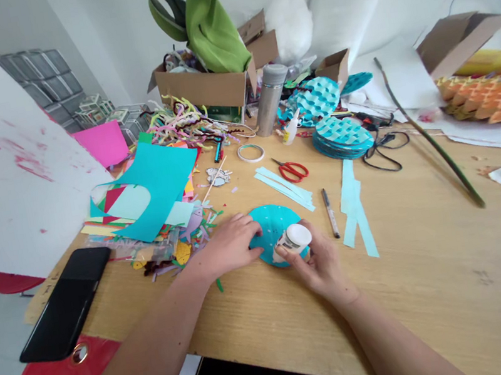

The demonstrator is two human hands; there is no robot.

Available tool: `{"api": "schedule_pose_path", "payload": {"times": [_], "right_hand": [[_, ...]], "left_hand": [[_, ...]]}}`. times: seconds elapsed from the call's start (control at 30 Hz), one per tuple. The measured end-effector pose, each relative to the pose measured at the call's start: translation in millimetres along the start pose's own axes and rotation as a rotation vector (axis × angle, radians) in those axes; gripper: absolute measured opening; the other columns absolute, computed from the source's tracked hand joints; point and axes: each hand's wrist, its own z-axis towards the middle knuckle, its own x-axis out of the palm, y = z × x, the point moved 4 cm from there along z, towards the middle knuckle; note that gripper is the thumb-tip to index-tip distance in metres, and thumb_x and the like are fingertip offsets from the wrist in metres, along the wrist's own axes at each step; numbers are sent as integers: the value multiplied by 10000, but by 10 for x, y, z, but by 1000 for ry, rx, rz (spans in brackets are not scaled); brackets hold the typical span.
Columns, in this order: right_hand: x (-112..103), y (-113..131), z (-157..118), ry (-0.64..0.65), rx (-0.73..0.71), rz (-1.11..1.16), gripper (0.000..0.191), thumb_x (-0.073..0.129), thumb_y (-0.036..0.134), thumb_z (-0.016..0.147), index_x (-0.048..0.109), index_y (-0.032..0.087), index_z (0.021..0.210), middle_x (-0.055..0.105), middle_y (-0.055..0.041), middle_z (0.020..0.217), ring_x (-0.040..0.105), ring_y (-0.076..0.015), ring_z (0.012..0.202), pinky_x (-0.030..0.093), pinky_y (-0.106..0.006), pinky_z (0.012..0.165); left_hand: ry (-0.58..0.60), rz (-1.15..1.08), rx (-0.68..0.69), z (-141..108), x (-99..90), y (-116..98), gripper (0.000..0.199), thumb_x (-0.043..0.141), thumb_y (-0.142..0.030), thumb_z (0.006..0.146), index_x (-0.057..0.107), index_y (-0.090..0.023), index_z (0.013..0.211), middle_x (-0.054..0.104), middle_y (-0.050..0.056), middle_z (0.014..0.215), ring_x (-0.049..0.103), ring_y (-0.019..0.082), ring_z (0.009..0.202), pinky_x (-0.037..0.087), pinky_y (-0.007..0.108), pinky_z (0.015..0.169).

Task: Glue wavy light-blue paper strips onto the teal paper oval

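Note:
A round blue paper disc (266, 223) with small pale dots on it lies on the table in front of me. My right hand (322, 262) is wrapped around a white glue bottle (296, 240), tilted over the disc's right side with its round white end facing up. The bottle's other end is hidden, so I cannot tell whether it touches the disc. At the disc's left edge rests my left hand (235, 240), thumb and fingers apart and curved over the rim. Pale blue paper strips (284, 188) and red-handled scissors (293, 171) lie just beyond.
Right of the disc are a pen (330, 213) and more pale strips (354, 215). Stacked honeycomb paper discs (342, 138), a steel flask (271, 98) and a tape roll (250, 153) stand farther back. Coloured paper (165, 163) and a phone (67, 305) lie left.

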Motion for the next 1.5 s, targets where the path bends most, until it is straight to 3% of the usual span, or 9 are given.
{"api": "schedule_pose_path", "payload": {"times": [1.1,1.5], "right_hand": [[-23,-6,19,-58,19,-7,169,628,291,853,476,221,825,466,30,703,442,-119,582,344,-259,520],[-11,-20,1,-25,67,9,189,620,327,859,473,219,810,451,30,689,419,-117,568,330,-265,509]], "left_hand": [[10,-7,-12,8,-20,-16,149,666,-238,799,612,-198,932,640,49,982,586,241,998,466,360,842],[13,-10,-22,9,-4,-3,143,666,-252,800,614,-204,924,643,54,982,584,255,1018,462,376,859]]}}
